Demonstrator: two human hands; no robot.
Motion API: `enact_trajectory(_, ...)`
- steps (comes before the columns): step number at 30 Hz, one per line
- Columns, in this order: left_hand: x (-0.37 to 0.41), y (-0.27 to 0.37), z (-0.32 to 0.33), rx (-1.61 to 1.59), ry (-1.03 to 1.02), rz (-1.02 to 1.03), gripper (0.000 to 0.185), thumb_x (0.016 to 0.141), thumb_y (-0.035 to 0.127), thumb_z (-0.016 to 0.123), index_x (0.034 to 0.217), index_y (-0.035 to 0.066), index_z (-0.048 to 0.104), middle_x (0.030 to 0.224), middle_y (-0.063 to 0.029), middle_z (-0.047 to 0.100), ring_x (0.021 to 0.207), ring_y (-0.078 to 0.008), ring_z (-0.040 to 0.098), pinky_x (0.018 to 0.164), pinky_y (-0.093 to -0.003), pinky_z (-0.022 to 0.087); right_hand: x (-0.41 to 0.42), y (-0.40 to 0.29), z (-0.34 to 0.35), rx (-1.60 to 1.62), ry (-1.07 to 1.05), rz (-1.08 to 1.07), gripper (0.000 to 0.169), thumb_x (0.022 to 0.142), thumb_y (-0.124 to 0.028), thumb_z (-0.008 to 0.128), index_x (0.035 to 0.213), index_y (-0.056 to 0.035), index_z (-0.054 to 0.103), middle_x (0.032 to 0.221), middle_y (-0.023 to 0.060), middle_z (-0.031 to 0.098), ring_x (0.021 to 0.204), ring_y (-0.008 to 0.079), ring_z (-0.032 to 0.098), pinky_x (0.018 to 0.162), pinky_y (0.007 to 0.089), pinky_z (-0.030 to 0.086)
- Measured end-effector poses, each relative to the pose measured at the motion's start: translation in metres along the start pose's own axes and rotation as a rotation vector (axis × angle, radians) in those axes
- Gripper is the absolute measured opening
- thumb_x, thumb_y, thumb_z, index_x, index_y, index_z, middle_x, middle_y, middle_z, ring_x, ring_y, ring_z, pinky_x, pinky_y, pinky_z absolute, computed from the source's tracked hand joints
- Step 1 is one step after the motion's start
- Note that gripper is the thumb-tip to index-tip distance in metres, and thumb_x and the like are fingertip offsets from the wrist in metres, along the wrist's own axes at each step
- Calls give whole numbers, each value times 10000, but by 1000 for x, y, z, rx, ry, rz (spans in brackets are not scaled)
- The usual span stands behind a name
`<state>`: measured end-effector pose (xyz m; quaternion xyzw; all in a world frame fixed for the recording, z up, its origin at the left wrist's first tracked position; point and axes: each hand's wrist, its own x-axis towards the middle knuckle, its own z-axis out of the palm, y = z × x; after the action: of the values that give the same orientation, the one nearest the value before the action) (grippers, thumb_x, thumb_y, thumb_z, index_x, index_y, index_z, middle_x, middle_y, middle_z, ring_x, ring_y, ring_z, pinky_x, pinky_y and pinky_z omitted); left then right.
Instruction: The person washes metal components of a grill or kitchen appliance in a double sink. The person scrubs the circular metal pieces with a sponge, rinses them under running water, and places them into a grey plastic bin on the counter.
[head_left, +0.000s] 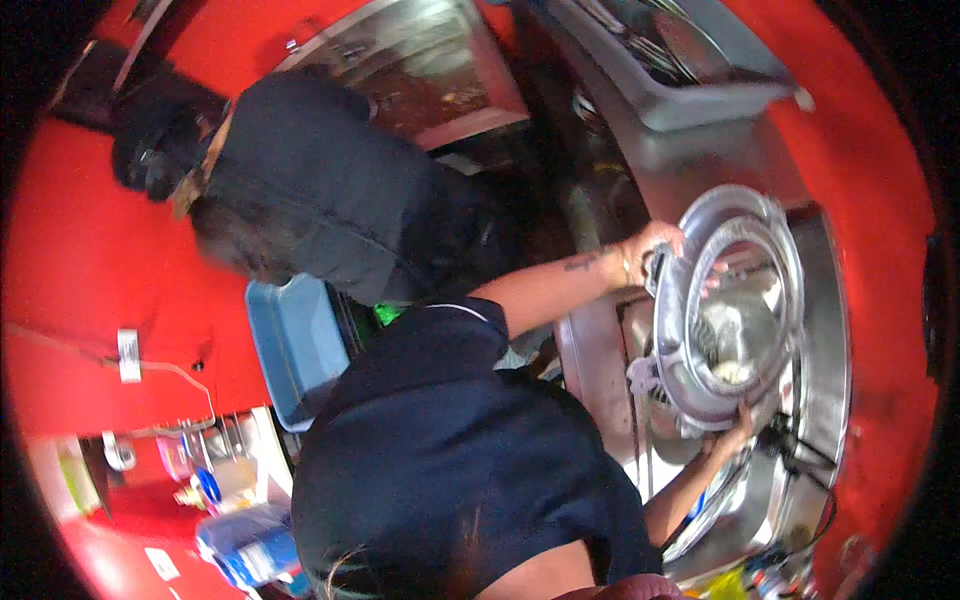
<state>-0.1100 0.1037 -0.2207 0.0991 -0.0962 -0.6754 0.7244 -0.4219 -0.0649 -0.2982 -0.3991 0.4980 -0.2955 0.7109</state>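
Observation:
My left hand (658, 251) grips the rim and side tab of a large round see-through vessel with a thick grey ring (675, 330). On the opposite side, my right hand (733, 433) supports the same ring from its lower edge. The vessel is tilted above a stainless steel sink (821, 330). A pale lump (733, 372) shows through its middle; whether it lies inside or beyond, I cannot tell. Left-hand fingers appear faintly through the opening. A dark sprayer or tap (780, 439) is close to my right hand.
Another person in dark clothes (322, 180) stands close on my left. Beyond my left hand, a grey tub (675, 109) of metal ware rests on the steel counter (697, 157). A blue tub (304, 337) is behind me. Several bottles and packets (757, 581) crowd the right end.

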Motion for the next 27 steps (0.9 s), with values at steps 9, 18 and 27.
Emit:
enact_trajectory(9,10,-23,35,558,248,139,734,525,-59,404,1242,40,284,1064,-209,518,926,-303,557,808,-387,467,80,49,-34,-411,225,-146,258,770,-233,548,914,-21,574,813,88,554,714,170,508,669,297,425)
enact_trajectory(18,35,-48,17,487,331,-32,741,504,-48,381,1235,44,299,1077,-210,509,960,-311,535,856,-398,440,155,79,-39,-1653,210,-736,309,769,-60,471,1075,-20,465,956,216,537,830,382,527,676,440,424)
enact_trajectory(27,72,-79,-3,737,357,-68,674,545,-18,429,1208,39,318,1069,-189,518,953,-297,541,807,-369,461,187,87,-68,-1204,105,-359,300,783,-100,505,1066,-7,474,922,145,566,812,279,541,701,375,432)
